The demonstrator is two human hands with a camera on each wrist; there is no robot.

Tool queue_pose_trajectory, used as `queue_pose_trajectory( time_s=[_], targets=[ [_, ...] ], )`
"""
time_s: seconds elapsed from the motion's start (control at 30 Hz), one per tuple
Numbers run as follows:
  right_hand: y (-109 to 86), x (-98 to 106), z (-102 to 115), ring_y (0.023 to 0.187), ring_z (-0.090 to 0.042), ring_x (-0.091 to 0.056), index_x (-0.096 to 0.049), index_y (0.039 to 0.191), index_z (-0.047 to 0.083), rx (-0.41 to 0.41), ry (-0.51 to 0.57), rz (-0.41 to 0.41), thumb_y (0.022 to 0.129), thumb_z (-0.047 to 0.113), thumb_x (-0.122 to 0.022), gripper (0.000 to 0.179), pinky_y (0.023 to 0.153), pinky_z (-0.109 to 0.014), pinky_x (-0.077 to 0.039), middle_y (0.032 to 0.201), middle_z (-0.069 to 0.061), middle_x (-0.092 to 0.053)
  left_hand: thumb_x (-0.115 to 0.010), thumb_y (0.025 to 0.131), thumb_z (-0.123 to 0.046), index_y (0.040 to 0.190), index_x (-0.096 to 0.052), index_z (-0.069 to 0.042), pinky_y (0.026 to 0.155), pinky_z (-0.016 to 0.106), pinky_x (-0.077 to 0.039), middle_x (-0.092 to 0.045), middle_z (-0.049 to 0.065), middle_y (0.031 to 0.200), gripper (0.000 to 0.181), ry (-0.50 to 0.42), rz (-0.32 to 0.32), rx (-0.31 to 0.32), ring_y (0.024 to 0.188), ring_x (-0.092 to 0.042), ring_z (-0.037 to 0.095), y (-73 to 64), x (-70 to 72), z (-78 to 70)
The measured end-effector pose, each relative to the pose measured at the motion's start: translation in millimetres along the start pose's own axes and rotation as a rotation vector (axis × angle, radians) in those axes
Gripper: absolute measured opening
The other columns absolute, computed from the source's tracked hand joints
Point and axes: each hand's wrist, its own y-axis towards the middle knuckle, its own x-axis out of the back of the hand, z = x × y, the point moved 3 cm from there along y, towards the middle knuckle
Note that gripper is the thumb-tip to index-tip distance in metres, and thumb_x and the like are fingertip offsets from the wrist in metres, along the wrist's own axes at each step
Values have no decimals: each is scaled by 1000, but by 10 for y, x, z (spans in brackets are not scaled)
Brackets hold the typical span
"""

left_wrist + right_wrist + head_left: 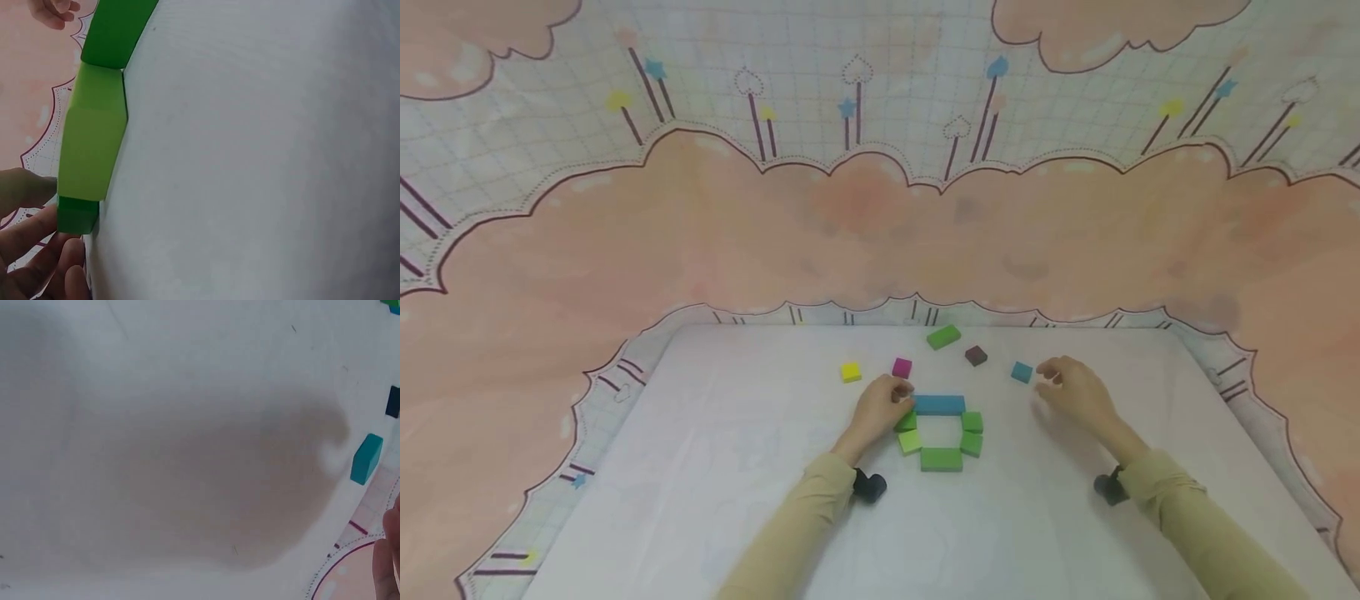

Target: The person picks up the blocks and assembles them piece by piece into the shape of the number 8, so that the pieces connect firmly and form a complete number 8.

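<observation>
My left hand (880, 407) rests with curled fingers at the far left corner of a ring of blocks. Its thumb and fingertips are right at the left end of a long blue block (938, 405) and a dark green block (78, 215); I cannot tell whether it pinches either. Nearer in the ring lies a light green block (909, 442), and a longer green block (942, 459) forms the front. Two green blocks make the right side. My right hand (1078, 393), fingers loosely bent and holding nothing, hovers right of a small blue block (1021, 372).
Behind the ring lie a yellow block (851, 372), a magenta block (902, 367), a green block (943, 337) and a dark brown block (976, 356). The white table (700, 467) ends at a patterned cloth backdrop (880, 242).
</observation>
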Motion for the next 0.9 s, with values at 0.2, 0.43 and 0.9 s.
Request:
queue_pose_trajectory(
  time_s=[0.2,0.43,0.9],
  targets=[
    [169,-38,-42,106,-39,-57,-59,121,0,6,-5,1,89,19,-60,37,84,-52,-49,116,-22,-62,-66,88,-18,110,-66,-8,82,31,-50,-63,7,105,24,4,5,14,92,-56,18,4,-9,9],
    [292,-126,-88,111,-40,-54,-57,124,-2,-31,34,24,89,20,-58,41,86,-52,-48,122,-24,-59,-67,88,-19,110,-66,-9,84,33,-51,-62,7,107,24,-21,11,22,95,-57,19,10,-1,15],
    [427,-271,-130,110,-42,-55,-54,126,-4,-49,12,50,88,17,-59,44,89,-54,-47,122,-27,-57,-68,87,-18,108,-68,-9,83,32,-50,-61,7,103,23,-20,26,27,92,-55,18,36,-2,40]
  ],
)
